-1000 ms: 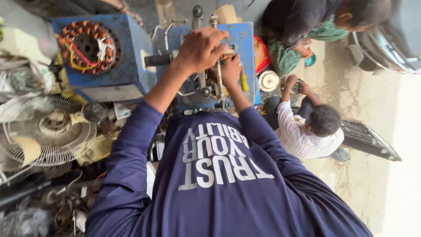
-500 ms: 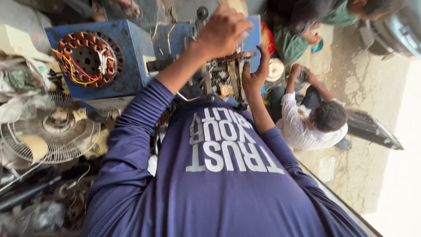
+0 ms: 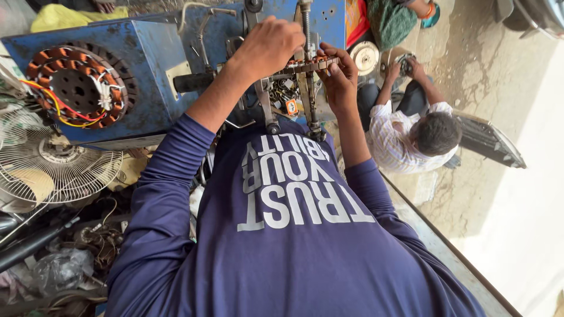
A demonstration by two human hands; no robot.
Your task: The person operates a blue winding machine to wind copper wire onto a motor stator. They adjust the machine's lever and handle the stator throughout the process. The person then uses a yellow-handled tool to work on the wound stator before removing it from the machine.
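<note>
A small square label point(image 3: 291, 107), orange and white, sits on the cluttered machine parts just below the metal bar, between the two upright rods. A pale, blank rectangular plate point(image 3: 178, 73) is fixed to the front face of the blue machine housing point(image 3: 147, 53). No packages or screens show.

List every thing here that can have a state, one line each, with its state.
left hand: closed in a fist on the machine's upper part, what it grips is hidden
right hand: fingers pinching the end of the slotted bar
slotted bar: mounted level on the blue machine, copper wire in its slots
blue machine: upright
stator: wound with copper, coloured leads hanging loose
fan guard: lying flat
</note>
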